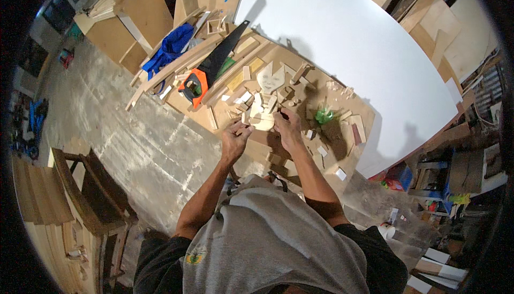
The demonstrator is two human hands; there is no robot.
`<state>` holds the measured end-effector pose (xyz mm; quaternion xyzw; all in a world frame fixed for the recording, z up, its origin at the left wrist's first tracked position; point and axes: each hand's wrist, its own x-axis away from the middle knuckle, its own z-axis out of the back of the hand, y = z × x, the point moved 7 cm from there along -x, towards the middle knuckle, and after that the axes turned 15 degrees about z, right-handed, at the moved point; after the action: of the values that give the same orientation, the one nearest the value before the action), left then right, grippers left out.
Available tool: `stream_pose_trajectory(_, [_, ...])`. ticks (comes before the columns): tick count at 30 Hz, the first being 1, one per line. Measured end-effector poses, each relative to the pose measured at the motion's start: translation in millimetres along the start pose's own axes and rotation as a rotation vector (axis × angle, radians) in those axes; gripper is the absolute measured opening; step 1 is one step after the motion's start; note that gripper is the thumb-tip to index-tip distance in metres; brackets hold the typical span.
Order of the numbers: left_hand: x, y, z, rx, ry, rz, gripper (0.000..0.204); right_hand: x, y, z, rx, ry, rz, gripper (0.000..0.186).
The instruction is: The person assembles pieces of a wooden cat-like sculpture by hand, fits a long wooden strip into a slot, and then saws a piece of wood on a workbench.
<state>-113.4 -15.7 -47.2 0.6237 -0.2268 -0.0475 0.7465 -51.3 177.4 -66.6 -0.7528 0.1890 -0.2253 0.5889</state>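
My left hand (234, 141) is over the near edge of the workbench, fingers curled and thumb toward them. A small wood block (244, 118) stands by its fingertips; I cannot tell if they touch it. Opposite, my right hand (289, 128) has bent, closed fingers at the right side of a pale rounded wood piece (262, 122). Whatever its fingers hold is too small to make out. Just beyond lies a pale wooden cutout with a face (270, 80), with several small blocks between it and the rounded piece.
An orange-handled handsaw (199, 84) lies on wood strips at the left, beside a blue cloth (174, 45). Offcuts and a green plastic item (324, 114) litter the bench's right part. A large white panel (342, 42) rises behind. A wooden frame (91, 192) stands at lower left.
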Motion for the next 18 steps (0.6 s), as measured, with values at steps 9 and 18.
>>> stream_pose_trajectory(9, [2.5,76.6,18.8,0.062,-0.13,-0.245,0.039,6.0,-60.2,-18.7,-0.386,0.143,0.055,0.016])
stream_pose_trajectory(18, [17.5,133.6,41.5,0.042,-0.23,-0.434,0.037,11.9,-84.3,-26.2,-0.202,0.231,0.085,0.051])
